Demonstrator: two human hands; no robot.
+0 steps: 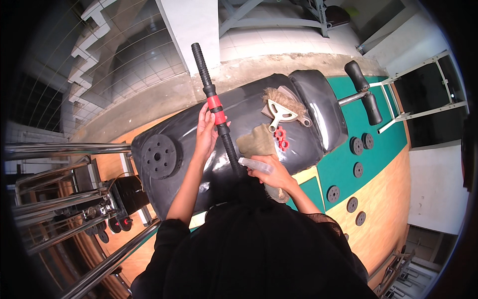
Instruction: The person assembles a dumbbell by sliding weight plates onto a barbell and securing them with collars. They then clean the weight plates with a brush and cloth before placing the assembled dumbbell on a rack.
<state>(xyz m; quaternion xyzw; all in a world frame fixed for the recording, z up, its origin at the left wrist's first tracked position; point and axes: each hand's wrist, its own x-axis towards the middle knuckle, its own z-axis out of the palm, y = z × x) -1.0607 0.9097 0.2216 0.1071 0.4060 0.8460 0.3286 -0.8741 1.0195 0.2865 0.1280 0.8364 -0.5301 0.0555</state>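
My left hand (207, 130) is closed around a black threaded dumbbell bar (230, 149) with a red middle section, tilted over the padded black bench (239, 94). A translucent whitish object (256, 165), perhaps a small bottle, is gripped in my right hand (274, 173); its narrow end points at the bar's lower part. Just beyond that hand lies an olive-brown cloth (256, 140). Beside the cloth sit two red star-shaped collars (282, 138). Farther off on the bench rests a cream-handled brush (283, 110) with tan bristles.
A large black weight plate (158, 156) lies on the bench's left end. Several small plates (358, 170) are scattered on the green and wooden floor at the right. Padded rollers (362, 93) stick out past the bench's right end. Metal gym rails (69, 149) stand at the left.
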